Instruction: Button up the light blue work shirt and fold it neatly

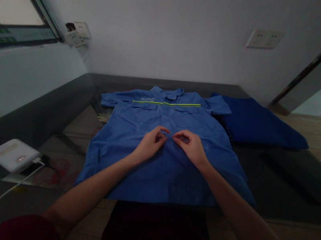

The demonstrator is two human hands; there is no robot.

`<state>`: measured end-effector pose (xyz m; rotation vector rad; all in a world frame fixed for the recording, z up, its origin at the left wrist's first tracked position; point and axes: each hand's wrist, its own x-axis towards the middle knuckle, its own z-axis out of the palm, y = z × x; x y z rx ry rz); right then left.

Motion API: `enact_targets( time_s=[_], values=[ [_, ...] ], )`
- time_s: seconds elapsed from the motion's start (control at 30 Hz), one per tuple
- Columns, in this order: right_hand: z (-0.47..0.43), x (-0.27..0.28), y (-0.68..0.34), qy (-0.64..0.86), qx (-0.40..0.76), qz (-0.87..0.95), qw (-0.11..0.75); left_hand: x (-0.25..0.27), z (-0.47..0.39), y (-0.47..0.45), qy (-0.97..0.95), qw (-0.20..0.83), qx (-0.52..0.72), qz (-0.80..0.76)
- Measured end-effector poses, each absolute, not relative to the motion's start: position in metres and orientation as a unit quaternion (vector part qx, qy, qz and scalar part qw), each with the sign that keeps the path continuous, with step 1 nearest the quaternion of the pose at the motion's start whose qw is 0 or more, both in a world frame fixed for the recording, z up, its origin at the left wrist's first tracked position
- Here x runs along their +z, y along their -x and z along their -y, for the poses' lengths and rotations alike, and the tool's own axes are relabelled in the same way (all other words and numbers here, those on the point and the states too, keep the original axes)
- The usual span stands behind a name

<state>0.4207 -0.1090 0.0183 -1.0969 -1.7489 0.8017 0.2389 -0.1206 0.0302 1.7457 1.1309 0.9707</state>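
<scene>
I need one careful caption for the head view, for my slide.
Left hand and right hand close together at the front of a blue short-sleeved shirt spread on a dark table.

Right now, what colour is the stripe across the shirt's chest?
The stripe on the shirt is bright yellow-green; the head view shows it best.

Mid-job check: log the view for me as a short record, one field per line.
Garment: blue short-sleeved shirt, spread front up, yellow-green stripe across the chest
Surface: dark table
Left hand: over the shirt's middle, fingers curled; grip unclear
Right hand: facing it, thumb and finger close together; grip unclear
Right of shirt: dark blue cloth
Left of shirt: white box-shaped device with a white cable
Wall: sockets at left and right
</scene>
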Motion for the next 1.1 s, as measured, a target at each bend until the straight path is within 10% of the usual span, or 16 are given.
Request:
enact_targets(
  time_s=[0.8, 1.1],
  values=[
    [0.1118, 0.0225, -0.4197, 0.431, 0.476, 0.624, 0.445, 0.0327, 0.1263, -0.2383, -0.789, 0.283, 0.359, -0.411],
    [0.1175, 0.0243, -0.4151, 0.463, 0.219, 0.761, 0.399, 0.032, 0.1284, -0.241, -0.789, 0.244, 0.28, -0.49]
  ],
)
